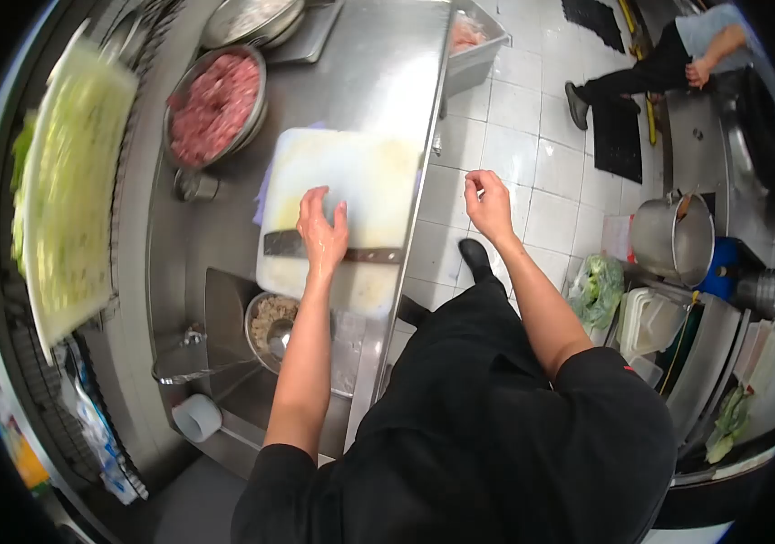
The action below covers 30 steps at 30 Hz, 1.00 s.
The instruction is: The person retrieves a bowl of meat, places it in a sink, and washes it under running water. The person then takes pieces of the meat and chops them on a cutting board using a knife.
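Note:
My left hand (322, 231) is over a white cutting board (378, 172) on the steel counter, its thumb and fingers apart and nothing held in them. A wide-bladed knife (374, 256) with a dark handle lies across the board. My left hand and wrist cover the middle of it; whether they touch it I cannot tell. Out to the right, above the tiled floor, my right hand (489, 204) is loosely closed with its fingers curled in, and nothing shows in it. Purple cloth (261, 201) peeks out from beneath the board's edge.
A metal bowl of raw minced meat (215, 104) sits farther along the counter. Nearer is a sink with a bowl of pale brown food (271, 319). Leafy greens in plastic (598, 288) and a large pot (673, 238) stand at right. Another person's arm (718, 50) shows top right.

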Motion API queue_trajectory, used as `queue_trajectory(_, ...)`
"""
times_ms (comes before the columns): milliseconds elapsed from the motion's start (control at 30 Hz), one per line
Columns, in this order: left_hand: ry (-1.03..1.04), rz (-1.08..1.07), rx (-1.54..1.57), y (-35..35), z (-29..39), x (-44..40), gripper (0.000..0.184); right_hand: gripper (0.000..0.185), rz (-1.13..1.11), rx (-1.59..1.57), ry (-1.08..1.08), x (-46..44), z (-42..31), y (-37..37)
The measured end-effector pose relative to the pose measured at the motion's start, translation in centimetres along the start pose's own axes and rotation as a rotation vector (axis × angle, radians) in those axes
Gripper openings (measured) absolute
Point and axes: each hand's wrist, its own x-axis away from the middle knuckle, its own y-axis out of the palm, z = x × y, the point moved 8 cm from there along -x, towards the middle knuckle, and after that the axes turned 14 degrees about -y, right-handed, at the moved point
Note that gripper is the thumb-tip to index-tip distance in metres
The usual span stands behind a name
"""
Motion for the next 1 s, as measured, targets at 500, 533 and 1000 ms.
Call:
queue_trajectory(500,0.048,-0.013,-0.47,14.6,5.9,-9.8,0.057,0.018,-0.212,-0.561,0.449,-3.9,28.1,16.1)
queue_trajectory(533,0.09,-0.05,-0.532,14.6,6.1,-9.8,0.056,0.018,-0.198,-0.604,0.424,-4.7,28.1,18.4)
queue_trajectory(1000,0.3,-0.156,-0.777,8.5,1.3,-5.3,0.064,0.046,-0.614,-0.456,0.832,-5.0,30.1,59.4)
